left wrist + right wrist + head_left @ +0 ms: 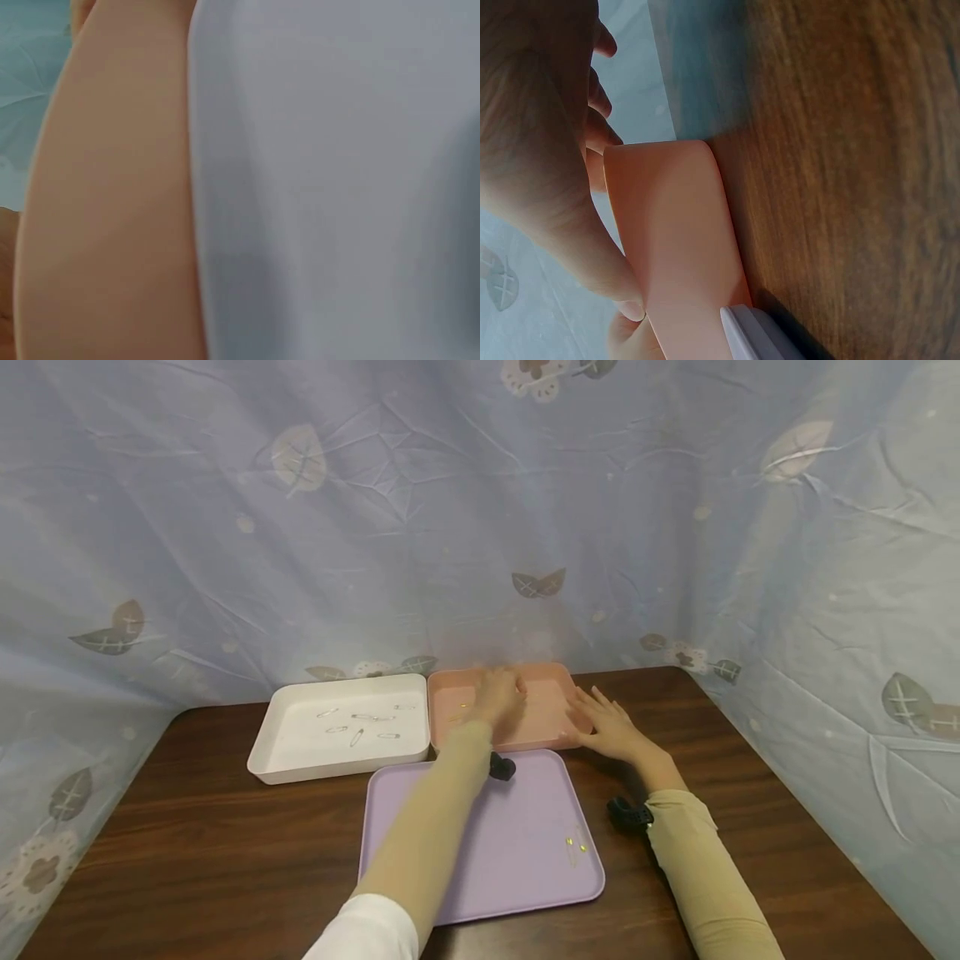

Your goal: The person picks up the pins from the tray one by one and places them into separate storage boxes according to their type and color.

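Observation:
My left hand (498, 693) reaches over the pink tray (551, 675) at the back of the table. It is blurred, so its fingers' pose is unclear. A small gold pin (465, 703) lies in that tray, left of the hand. My right hand (609, 727) rests with straight, spread fingers on the pink tray's right rim (675, 240). In front lies a lilac tray (517, 852) with gold safety pins (576, 845) near its front right corner. The left wrist view shows only my forearm (105, 225) and a pale blurred surface.
A white tray (296, 760) holding several silver safety pins (360, 727) stands left of the pink one. All three trays sit on a dark wooden table (225, 835). A blue leaf-print cloth (480, 527) hangs behind and at both sides.

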Demonstrator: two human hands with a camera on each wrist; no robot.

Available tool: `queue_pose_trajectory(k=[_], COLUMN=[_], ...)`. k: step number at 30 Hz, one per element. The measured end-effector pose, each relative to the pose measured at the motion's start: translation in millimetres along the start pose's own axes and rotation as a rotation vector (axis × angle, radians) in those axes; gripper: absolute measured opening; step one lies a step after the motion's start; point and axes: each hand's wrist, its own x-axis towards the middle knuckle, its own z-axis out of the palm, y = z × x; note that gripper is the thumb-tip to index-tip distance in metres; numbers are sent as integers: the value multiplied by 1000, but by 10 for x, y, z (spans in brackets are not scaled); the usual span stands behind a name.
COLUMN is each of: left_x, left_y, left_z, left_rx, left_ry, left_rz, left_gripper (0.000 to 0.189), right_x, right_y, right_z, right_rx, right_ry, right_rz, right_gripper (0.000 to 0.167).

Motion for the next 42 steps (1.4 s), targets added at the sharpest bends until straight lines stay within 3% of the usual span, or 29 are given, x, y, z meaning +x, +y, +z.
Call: queue_pose_trajectory(k=[9, 18, 23, 33, 42], left_x=[32, -30, -101, -343, -631], left_y=[8, 25, 50, 102, 155], left_z=[45, -84, -169, -330, -476], left_rx=[-17, 31, 0, 21, -32], left_ry=[30, 41, 46, 140, 201], left_rz=[4, 76, 106, 243, 294], left_gripper=[6, 7, 9, 10, 11], right_x=[-19, -6, -4, -6, -8], right_y=[-17, -12, -7, -21, -31], right_z=[-5, 23, 17, 15, 20], right_rx=[5, 8, 6, 2, -10], right_ry=[5, 6, -3, -8, -4], right_rz=[-1, -14, 2, -2, 4], right_gripper=[78, 77, 78, 79, 77])
